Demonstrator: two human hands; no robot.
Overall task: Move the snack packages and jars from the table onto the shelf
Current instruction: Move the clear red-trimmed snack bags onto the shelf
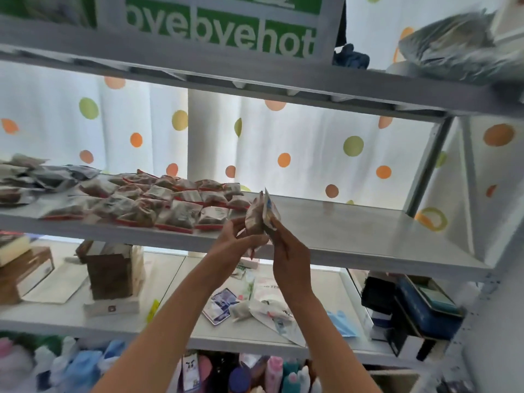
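Note:
Both my hands are raised to the front edge of the white middle shelf [354,231]. My left hand [236,241] and my right hand [286,248] hold small clear snack packages [261,215] upright between them, just right of the packages lying on the shelf. Several snack packages with red bottom strips [170,202] lie in rows on the shelf's left half. More silvery packages [42,177] are piled at its far left. No jars are visible.
The right half of the middle shelf is bare. Above is a shelf with a green sign [221,29] and a grey bag [459,46]. Below, a shelf holds a brown box [110,273], papers [255,307] and a dark device [419,307]. Bottles [269,373] stand lowest.

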